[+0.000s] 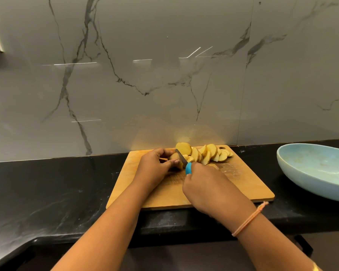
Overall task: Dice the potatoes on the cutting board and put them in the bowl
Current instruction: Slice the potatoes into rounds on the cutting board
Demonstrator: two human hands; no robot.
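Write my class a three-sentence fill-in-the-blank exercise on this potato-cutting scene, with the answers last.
1. The right hand grips a knife with a ____ handle.
2. The left hand holds a potato piece on the wooden cutting ____.
3. The bowl stands to the ____ of the potato slices.
Answers: blue; board; right.

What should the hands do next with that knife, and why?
Probably press the knife down through the potato piece that the left hand holds on the cutting board. The right hand grips the blue handle and the blade sits against that piece; the slices beside it are not diced, and the bowl shows no potato.
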